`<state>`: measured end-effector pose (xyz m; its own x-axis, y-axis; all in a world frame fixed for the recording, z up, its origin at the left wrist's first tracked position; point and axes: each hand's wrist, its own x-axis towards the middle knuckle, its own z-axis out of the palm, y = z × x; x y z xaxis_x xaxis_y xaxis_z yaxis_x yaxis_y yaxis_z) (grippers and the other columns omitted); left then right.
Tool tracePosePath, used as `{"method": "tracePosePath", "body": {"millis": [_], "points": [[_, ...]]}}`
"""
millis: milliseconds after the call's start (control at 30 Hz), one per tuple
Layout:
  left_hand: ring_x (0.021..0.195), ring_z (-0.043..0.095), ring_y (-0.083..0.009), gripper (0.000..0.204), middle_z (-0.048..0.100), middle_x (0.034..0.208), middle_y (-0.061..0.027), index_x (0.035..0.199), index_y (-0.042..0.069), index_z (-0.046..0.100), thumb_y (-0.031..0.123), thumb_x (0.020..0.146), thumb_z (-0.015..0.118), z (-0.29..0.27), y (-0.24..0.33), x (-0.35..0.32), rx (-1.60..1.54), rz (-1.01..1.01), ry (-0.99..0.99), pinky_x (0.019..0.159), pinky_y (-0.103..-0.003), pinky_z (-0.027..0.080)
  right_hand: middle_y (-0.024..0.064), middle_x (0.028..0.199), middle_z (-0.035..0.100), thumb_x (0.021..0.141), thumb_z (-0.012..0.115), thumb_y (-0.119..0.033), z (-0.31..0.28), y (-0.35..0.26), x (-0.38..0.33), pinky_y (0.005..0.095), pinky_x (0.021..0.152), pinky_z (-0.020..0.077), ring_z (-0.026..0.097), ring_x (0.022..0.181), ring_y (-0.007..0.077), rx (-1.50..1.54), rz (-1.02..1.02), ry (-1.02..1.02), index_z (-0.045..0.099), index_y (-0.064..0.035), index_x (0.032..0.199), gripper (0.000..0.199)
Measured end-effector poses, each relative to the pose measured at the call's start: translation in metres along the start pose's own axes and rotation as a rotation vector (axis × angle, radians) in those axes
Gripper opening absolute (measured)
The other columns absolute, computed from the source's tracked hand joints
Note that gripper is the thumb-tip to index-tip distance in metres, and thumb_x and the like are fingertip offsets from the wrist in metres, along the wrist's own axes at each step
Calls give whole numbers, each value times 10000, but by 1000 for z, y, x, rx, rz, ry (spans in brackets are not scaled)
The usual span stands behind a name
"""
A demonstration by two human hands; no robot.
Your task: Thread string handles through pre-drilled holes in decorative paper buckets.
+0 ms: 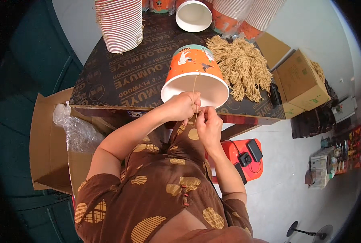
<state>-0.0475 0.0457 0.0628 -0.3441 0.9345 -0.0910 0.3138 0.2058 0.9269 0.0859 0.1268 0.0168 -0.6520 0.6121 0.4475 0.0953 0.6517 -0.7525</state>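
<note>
An orange paper bucket (194, 60) with a white rim lies tilted on the table's near edge, its mouth facing me. A thin tan string (195, 84) runs from its upper rim across the opening to my hands. My left hand (183, 106) is closed on the string, just below the bucket's mouth. Beside it, slightly lower and to the right, my right hand (209, 124) pinches the string between thumb and fingers. A short loop of string hangs between the hands. Right of the bucket lies a heap of tan strings (245, 67).
Stacked paper buckets (119, 26) stand at the dark table's (128, 73) far left, others at the back, with one white-mouthed bucket (194, 17) lying there. Cardboard boxes flank the table; clear plastic (81, 129) hangs over the left one. A red stool (251, 152) bears small black devices.
</note>
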Motion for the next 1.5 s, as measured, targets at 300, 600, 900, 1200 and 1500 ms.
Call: {"method": "tracePosePath", "body": {"millis": [300, 600, 900, 1200, 1500], "points": [[478, 599, -167, 35, 574, 653, -88, 822, -35, 527, -52, 852, 532, -6, -6, 4, -106, -44, -44, 411, -293, 467, 197, 664, 620, 840, 602, -15, 2, 5, -8, 400, 542, 496, 657, 614, 359, 82, -32, -42, 571, 8, 891, 64], [479, 580, -161, 14, 609, 701, -101, 848, -21, 564, -12, 848, 575, -3, -8, 1, -40, -29, -6, 421, -308, 451, 180, 655, 621, 858, 604, -5, -4, 7, -7, 416, 527, 496, 646, 591, 354, -6, -201, -15, 585, -11, 944, 88], [705, 625, -221, 36, 626, 734, -122, 839, 9, 590, 27, 811, 603, -2, -12, -3, 107, 77, 53, 624, -342, 484, 169, 849, 591, 843, 608, 11, -6, 3, -4, 412, 566, 504, 627, 696, 352, -147, -313, 124, 586, 7, 1099, 257], [760, 650, -270, 83, 651, 816, -136, 904, 10, 584, -6, 823, 596, 8, -13, -18, 114, 200, 133, 660, -363, 509, 174, 838, 613, 837, 620, 85, 0, 2, -10, 365, 617, 499, 627, 702, 297, -68, -271, 175, 627, 56, 1011, 177], [787, 638, -370, 233, 599, 931, -200, 1046, -12, 567, -52, 817, 575, 21, -24, -27, 645, 584, 434, 651, -436, 534, 163, 833, 617, 810, 670, 44, 4, 2, -9, 400, 594, 511, 639, 711, 340, -72, -368, 221, 633, 14, 982, 178]]}}
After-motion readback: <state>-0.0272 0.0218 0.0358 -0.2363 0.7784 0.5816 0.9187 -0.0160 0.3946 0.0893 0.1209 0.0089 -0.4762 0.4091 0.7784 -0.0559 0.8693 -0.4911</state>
